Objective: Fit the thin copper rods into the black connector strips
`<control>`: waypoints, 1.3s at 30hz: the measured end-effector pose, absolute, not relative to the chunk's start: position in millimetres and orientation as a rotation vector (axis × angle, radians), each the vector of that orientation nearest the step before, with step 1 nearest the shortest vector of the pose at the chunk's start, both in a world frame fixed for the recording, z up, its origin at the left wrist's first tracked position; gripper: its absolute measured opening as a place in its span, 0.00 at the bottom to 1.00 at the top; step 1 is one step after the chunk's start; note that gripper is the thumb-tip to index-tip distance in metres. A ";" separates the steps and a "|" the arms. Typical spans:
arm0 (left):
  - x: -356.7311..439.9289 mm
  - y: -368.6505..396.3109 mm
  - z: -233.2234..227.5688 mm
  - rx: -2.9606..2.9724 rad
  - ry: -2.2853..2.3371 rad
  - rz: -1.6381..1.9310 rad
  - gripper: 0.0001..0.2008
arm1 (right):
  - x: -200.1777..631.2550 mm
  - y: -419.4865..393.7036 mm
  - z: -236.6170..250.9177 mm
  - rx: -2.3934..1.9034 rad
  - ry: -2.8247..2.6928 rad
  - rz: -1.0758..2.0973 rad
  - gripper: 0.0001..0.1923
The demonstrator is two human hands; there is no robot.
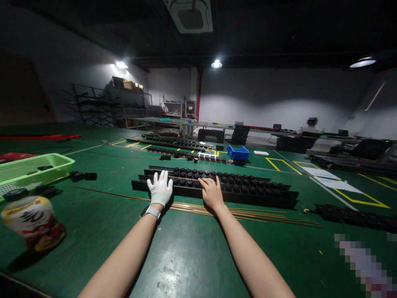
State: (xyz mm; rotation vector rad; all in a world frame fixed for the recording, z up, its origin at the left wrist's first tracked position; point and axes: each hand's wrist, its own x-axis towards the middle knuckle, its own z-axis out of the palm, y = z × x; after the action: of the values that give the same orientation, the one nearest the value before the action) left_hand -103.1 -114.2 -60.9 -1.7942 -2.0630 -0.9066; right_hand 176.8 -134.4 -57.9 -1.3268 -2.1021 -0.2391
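We rest our gloved left hand (160, 188) and bare right hand (211, 192), fingers spread apart, on the long black rack (248, 194) above thin brass rods (248, 214) on the green surface (186, 248).

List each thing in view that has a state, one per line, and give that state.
Left hand: gloved, open, flat on the rail.
Right hand: bare, open, resting on the rail.
Rail: lying flat, studded with black parts.
Rods: lying loose before the rail.
Basket: upright.
Can: tilted.
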 end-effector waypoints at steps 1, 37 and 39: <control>-101.5 -114.1 -61.3 -1.808 -2.071 -0.896 0.31 | 176.6 -134.8 -58.5 -1.335 -2.100 -0.251 0.28; -98.2 -115.8 -63.2 -1.756 -2.141 -0.961 0.34 | 179.1 -140.5 -66.7 -1.453 -2.029 -0.263 0.28; -98.1 -116.4 -62.6 -1.749 -2.156 -0.960 0.35 | 179.2 -140.8 -66.5 -1.462 -2.033 -0.264 0.28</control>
State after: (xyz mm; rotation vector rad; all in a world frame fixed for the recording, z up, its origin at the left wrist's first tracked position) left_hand -98.1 -116.4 -62.6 -1.7486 -2.1557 -0.9597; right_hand 179.2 -140.8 -66.5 -1.4624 -2.0327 -0.2639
